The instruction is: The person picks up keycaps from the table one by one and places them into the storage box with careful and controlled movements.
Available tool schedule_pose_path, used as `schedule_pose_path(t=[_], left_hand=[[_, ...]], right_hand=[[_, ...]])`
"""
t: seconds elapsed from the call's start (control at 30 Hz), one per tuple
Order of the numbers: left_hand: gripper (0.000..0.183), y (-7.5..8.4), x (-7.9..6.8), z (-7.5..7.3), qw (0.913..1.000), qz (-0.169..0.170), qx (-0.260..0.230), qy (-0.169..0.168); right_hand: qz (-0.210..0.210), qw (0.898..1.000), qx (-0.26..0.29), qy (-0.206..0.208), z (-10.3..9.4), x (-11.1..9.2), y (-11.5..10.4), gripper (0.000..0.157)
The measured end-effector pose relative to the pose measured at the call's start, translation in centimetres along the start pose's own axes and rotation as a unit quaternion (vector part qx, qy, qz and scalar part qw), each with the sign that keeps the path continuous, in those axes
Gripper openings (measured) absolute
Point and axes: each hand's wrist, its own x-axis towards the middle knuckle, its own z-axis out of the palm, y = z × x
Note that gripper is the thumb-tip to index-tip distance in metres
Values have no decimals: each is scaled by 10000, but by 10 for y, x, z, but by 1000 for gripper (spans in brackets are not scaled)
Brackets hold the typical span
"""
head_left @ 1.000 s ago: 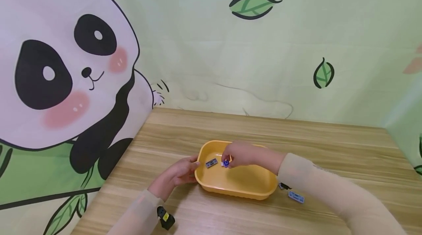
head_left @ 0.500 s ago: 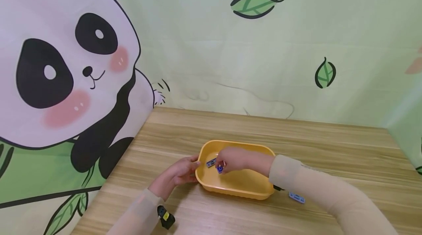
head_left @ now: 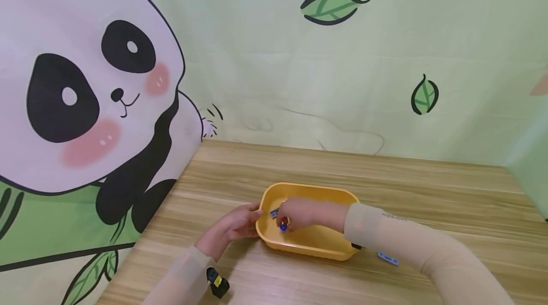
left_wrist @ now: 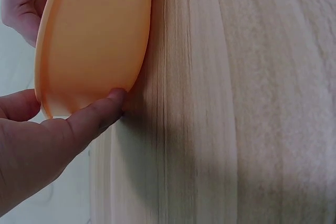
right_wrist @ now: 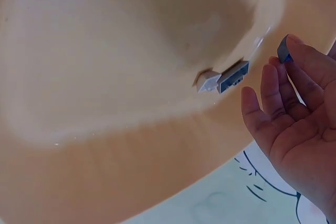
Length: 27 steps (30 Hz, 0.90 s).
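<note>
A yellow plastic basin (head_left: pixel 308 250) sits on the wooden table. My left hand (head_left: pixel 239 223) grips its left end, thumb at the rim and a finger along the outer wall in the left wrist view. Over the basin's left part, my right hand (head_left: pixel 295 214) pinches a small blue block (head_left: pixel 283 227) between thumb and fingertip; the right wrist view shows the block (right_wrist: pixel 284 50) raised off the floor. Inside the basin lie a grey-blue printed rectangular piece (right_wrist: pixel 233 77) and a small whitish piece (right_wrist: pixel 209 82) touching or nearly touching it. The right hand partly covers the rectangular piece in the head view.
A light-blue rectangular piece (head_left: pixel 387 258) lies on the table (head_left: pixel 445 186), right of the basin near my right sleeve. By my left sleeve is a black object with a yellow patch (head_left: pixel 218 283). A panda-printed cloth (head_left: pixel 342 67) stands behind the table.
My right hand has moved left and a little toward me inside the basin, carrying the blue block away from the whitish piece. My left hand keeps its hold on the basin.
</note>
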Motion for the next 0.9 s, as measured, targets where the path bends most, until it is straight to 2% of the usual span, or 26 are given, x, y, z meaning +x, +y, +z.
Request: schedule_pose_path(t=[0.13,0.37,0.73,0.9], left_hand=[[57,0,1,0,10000,-14,-5,59],[56,0,0,2,10000,6,-3,20],[56,0,0,0,10000,66,-8,-59],[55,1,-1,0,9999,54,18,-98]], right_hand=[[49,10000,9,-32,5,2,-1,13],[-286,9990,-352,-7,13,6,-2,12],[-144,9986,-468,-222,16,11,-7,13],[-331,9981,-491,-196,20,13,-7,10]])
